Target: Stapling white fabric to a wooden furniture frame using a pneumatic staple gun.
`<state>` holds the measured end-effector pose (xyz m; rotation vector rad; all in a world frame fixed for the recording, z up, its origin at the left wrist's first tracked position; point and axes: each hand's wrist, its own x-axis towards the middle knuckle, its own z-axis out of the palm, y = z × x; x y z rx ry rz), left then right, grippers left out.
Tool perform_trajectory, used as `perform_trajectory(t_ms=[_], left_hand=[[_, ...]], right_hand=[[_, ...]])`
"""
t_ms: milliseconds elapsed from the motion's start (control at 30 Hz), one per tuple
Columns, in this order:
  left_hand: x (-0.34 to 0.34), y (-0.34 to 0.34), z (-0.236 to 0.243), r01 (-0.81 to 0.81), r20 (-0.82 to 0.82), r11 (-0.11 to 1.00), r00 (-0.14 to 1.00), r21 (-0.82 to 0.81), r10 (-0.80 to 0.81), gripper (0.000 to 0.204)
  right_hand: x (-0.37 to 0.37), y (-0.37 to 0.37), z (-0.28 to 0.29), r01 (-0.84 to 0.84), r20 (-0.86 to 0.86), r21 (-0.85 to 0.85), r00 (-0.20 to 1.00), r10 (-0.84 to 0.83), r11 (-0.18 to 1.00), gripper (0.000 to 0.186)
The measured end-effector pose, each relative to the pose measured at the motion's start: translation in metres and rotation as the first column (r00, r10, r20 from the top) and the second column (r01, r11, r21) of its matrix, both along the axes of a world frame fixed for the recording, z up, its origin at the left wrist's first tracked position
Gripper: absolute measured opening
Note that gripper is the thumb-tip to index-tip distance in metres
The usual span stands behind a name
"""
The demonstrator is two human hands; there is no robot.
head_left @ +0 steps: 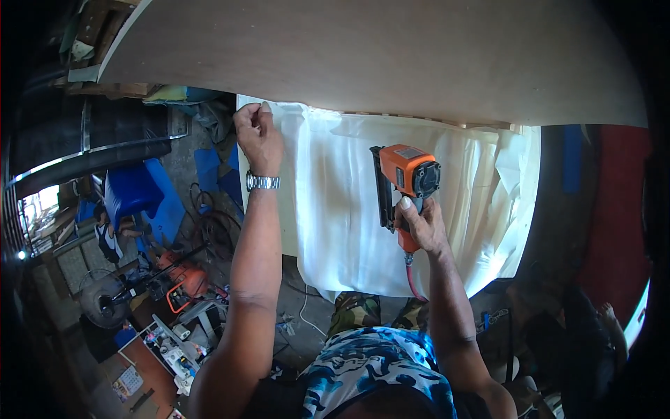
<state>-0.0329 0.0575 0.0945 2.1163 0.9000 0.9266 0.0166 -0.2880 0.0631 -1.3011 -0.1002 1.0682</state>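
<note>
My left hand (259, 136), with a steel watch at the wrist, pinches the upper left edge of the white glossy fabric (328, 209), just below the overhanging brown board (377, 56). The fabric lies loosely wrinkled over a pale panel (280, 234). My right hand (426, 227) grips an orange-and-black pneumatic staple or nail gun (412, 167) by its handle, held over the middle of the fabric. A red hose (412, 276) runs down from the gun's handle.
At the left are blue plastic sheets (139, 192), a person (110, 234), an orange compressor (188, 283), a tyre (101, 304) and a cluttered bench (164, 356). Another person (590, 342) is at the lower right, near a red surface (614, 209).
</note>
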Motion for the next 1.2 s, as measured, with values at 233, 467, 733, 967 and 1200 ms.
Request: perform_trajectory(t_ms=[233, 467, 733, 967, 1200], left_hand=[[0.007, -0.028, 0.004, 0.016, -0.344, 0.998, 0.939, 0.062, 0.006, 0.061], [-0.002, -0.003, -0.006, 0.023, -0.386, 1.000, 0.922, -0.008, -0.024, 0.028], [0.001, -0.025, 0.010, 0.008, -0.296, 1.000, 0.955, 0.015, -0.003, 0.015], [-0.001, -0.009, 0.009, 0.153, -0.121, 0.982, 0.979, -0.111, -0.166, 0.007], [0.004, -0.020, 0.016, 0.221, -0.243, 0.965, 0.937, -0.140, -0.250, 0.023]], right_hand=[[0.000, -0.009, -0.007, -0.001, 0.056, -0.013, 0.998, 0.002, 1.000, 0.050], [0.001, -0.009, -0.007, -0.007, -0.022, -0.019, 1.000, 0.006, 1.000, 0.043], [-0.001, -0.007, -0.008, -0.002, 0.032, -0.036, 0.999, 0.003, 0.999, 0.053], [-0.006, -0.009, -0.012, -0.023, 0.025, -0.029, 0.999, 0.023, 0.999, 0.053], [-0.007, -0.013, -0.014, -0.020, 0.008, -0.038, 1.000, 0.021, 0.999, 0.053]])
